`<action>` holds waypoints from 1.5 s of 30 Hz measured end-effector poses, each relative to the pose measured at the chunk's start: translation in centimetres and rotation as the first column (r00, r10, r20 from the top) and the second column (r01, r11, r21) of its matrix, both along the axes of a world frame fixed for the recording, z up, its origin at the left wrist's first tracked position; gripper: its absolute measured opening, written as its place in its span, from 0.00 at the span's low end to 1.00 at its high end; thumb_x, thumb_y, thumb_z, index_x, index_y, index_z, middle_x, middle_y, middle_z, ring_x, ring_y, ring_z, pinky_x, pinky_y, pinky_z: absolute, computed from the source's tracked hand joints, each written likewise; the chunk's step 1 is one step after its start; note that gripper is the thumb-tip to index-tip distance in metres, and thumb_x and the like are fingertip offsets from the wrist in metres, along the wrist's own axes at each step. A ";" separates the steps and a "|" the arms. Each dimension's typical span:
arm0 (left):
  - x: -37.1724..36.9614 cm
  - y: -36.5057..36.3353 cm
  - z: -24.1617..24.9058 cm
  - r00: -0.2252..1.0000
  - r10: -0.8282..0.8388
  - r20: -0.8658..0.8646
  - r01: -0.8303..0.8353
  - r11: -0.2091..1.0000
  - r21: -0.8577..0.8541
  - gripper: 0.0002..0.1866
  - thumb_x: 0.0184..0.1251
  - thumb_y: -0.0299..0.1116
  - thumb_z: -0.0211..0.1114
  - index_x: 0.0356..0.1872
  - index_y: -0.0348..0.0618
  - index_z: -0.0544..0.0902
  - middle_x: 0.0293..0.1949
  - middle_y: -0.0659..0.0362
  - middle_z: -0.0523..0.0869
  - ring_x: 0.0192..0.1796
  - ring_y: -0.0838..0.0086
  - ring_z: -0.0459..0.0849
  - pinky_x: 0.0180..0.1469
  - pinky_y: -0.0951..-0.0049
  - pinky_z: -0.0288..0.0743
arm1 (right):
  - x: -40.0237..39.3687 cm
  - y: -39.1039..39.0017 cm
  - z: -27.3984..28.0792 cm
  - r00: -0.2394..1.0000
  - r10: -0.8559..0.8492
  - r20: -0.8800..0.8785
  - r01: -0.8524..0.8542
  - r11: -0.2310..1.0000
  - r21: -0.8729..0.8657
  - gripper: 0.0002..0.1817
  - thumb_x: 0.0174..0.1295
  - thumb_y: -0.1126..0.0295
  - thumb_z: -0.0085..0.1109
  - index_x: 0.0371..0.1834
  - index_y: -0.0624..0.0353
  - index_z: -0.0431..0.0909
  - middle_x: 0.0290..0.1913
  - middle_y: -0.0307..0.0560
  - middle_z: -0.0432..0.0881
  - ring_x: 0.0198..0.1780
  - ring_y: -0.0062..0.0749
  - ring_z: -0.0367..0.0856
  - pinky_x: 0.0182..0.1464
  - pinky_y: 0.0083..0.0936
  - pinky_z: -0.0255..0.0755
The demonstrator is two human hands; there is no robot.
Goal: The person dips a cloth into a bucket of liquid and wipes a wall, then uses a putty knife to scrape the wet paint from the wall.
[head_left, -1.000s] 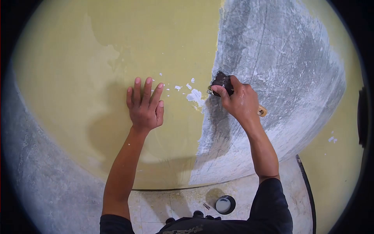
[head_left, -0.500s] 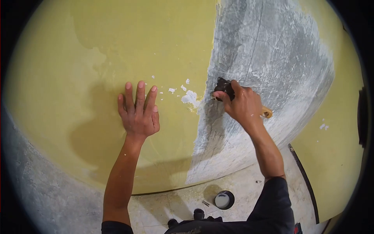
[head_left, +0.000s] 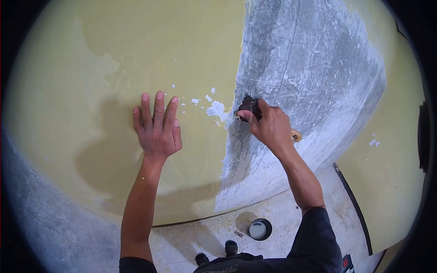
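A yellow painted wall (head_left: 191, 41) meets a scraped grey patch (head_left: 318, 68) along a ragged edge. My right hand (head_left: 271, 127) is closed around a paint scraper (head_left: 249, 109). Its dark, dirty blade lies at the paint edge, and the end of its wooden handle shows past my palm. My fingers partly hide the tool. With fingers spread, my left hand (head_left: 158, 129) presses against the yellow paint and holds nothing. Between my hands is a white chipped spot (head_left: 216, 109), with several smaller chips around it.
On the tiled floor below stands a black bucket (head_left: 260, 229) holding pale liquid. Small thin sticks lie beside it, near my feet. More yellow wall (head_left: 382, 191) continues at the right, with a dark baseboard (head_left: 357, 207). A red and black object (head_left: 348, 263) is at the lower right.
My right hand and the scraper have moved left and slightly down, up to the paint edge. My left hand stays on the wall. The whole view has shifted slightly.
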State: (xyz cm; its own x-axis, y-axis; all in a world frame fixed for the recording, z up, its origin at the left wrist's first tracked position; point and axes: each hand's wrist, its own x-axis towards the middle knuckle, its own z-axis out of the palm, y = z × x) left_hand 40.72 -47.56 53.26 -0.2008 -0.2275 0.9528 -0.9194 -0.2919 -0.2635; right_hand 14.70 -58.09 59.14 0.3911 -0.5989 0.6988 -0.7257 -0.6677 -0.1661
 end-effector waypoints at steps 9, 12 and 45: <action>0.0 0.0 -0.1 1.000 0.002 -0.007 -0.002 1.000 0.000 0.26 0.75 0.37 0.44 0.70 0.46 0.75 0.76 0.51 0.68 0.79 0.46 0.60 0.78 0.46 0.40 | 0.7 -0.3 -1.5 0.994 0.010 0.109 -0.008 1.000 -0.026 0.30 0.62 0.38 0.63 0.31 0.60 0.76 0.19 0.61 0.81 0.25 0.63 0.83 0.25 0.50 0.75; 0.0 0.1 -0.2 1.000 0.006 -0.008 -0.006 1.000 0.004 0.26 0.75 0.37 0.44 0.70 0.46 0.75 0.76 0.51 0.68 0.78 0.46 0.60 0.78 0.46 0.41 | 1.7 0.3 -1.4 0.991 -0.001 0.131 0.004 1.000 -0.025 0.31 0.62 0.38 0.63 0.30 0.61 0.76 0.18 0.61 0.81 0.24 0.63 0.83 0.25 0.50 0.75; 0.1 0.2 -0.4 0.999 -0.020 -0.030 0.020 1.000 0.012 0.26 0.75 0.36 0.43 0.71 0.47 0.74 0.76 0.54 0.69 0.79 0.47 0.61 0.78 0.48 0.40 | 0.4 -0.4 -0.5 0.996 -0.007 0.090 0.010 0.999 -0.033 0.29 0.61 0.42 0.66 0.28 0.61 0.75 0.18 0.60 0.80 0.24 0.62 0.83 0.25 0.48 0.75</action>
State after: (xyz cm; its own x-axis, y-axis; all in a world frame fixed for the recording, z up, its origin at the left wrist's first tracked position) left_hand 40.79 -47.41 52.89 -0.1772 -0.2352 0.9557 -0.9324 -0.2706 -0.2395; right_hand 15.08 -58.46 58.63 0.3203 -0.5778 0.7507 -0.7147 -0.6675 -0.2088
